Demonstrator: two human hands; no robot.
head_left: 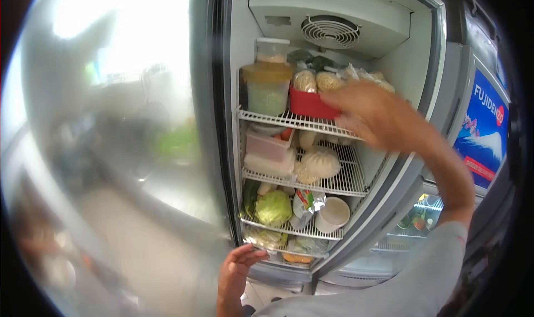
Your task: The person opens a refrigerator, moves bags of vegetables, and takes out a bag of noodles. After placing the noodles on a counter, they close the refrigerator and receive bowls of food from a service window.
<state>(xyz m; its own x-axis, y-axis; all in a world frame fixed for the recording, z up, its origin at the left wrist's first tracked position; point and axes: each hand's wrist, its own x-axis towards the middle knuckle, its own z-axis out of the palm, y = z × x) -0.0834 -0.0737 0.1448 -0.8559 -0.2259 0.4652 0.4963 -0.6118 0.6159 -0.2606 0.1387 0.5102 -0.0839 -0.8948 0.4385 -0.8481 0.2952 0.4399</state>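
Down low, left hand (pixel 236 272): near the bottom of the open white fridge (pixel 384 22), fingers bent and close to each other, holding nothing that I can see.
Tall clear plastic tub with a yellow-brown lid (pixel 267 97): just beside the red one; looks stiff.
Red plastic box-shaped tub (pixel 306 103): on the top white wire shelf (pixel 272 119). It looks hard and smooth, maybe heavier with its load. Best held low at both ends, kept level.
Clear plastic bags of pale food (pixel 305 81): above its rim, likely soft, slippery and easy to squash.
Right hand (pixel 367 114): blurry, across the red tub's right end; I cannot tell whether it is clamped on it.
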